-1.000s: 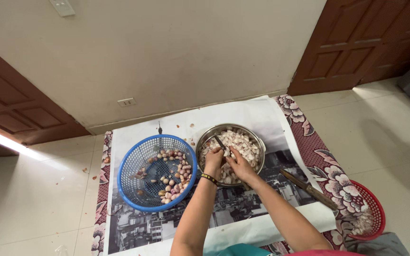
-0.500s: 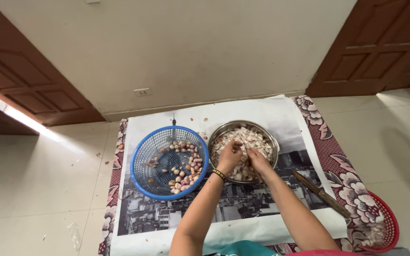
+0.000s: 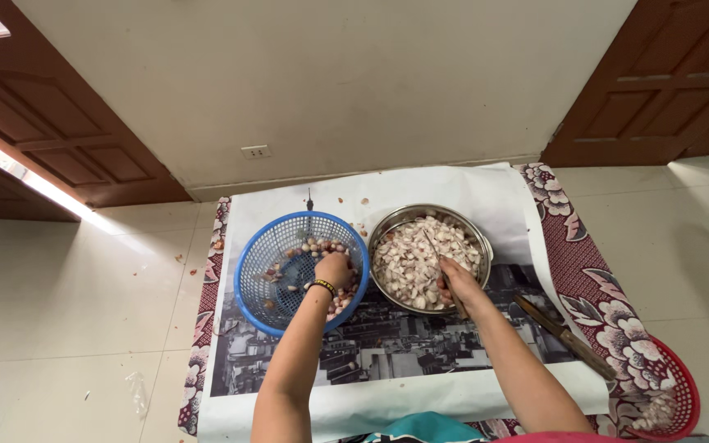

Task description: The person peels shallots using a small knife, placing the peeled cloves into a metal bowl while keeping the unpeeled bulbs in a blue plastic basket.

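Shallots [image 3: 322, 250] are lying unpeeled in the blue basket [image 3: 258, 264], which is sitting on a printed sheet [image 3: 420, 344] just left of the steel bowl [image 3: 387, 226], the two rims almost touching. Peeled pieces [image 3: 408, 262] are filling that bowl in a pale heap. The left hand [image 3: 335, 269] is reaching down into the basket on the side nearest the bowl, its fingers curling over the shallots there; whether they are already gripping one I cannot tell. A dark bracelet [image 3: 322, 286] is circling that wrist, over the basket's near rim. The right hand [image 3: 455, 277] is resting at the bowl's near right edge, closing around a small knife [image 3: 435, 250] whose thin blade is pointing up across the peeled pieces. To the right of the bowl, a larger knife [image 3: 564, 335] is lying on the sheet, slanting away from the bowl toward a red basket [image 3: 683, 394] at the corner of the floral mat [image 3: 592, 279]. Scraps of skin [image 3: 353, 203] are lying scattered on the sheet beyond the bowl and basket, toward the wall.
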